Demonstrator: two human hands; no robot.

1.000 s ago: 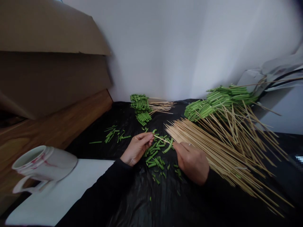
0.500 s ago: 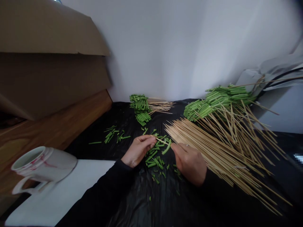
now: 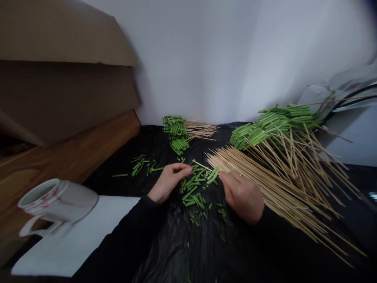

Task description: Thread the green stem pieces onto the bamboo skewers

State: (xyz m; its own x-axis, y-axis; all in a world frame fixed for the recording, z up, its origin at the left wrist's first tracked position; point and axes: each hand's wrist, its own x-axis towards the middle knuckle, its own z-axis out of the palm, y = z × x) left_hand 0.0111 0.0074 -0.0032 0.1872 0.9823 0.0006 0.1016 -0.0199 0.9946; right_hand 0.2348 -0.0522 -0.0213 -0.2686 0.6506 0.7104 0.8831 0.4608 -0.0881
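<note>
My right hand point(image 3: 243, 196) grips a thin wooden skewer point(image 3: 202, 165), with green stem pieces point(image 3: 212, 175) on it just beside the fingertips. The skewer's bare tip points up and left. My left hand point(image 3: 170, 180) is at the left of that tip, thumb and forefinger pinched together; what they hold, if anything, is too small to make out. Loose cut green pieces point(image 3: 194, 200) lie on the black plastic sheet point(image 3: 173, 243) between and below the hands. A large bundle of bare skewers point(image 3: 265, 177) fans out beside and behind my right hand.
Skewered green stems lie in a small stack point(image 3: 176, 131) at the back and a larger pile point(image 3: 273, 122) at the back right. On the left are a white mug point(image 3: 67, 200), white paper point(image 3: 88, 232) and a cardboard box point(image 3: 67, 94).
My left hand has drawn back a little from the skewer, whose tip now shows. A second green piece appears beside the first near my right hand, which has shifted slightly right.
</note>
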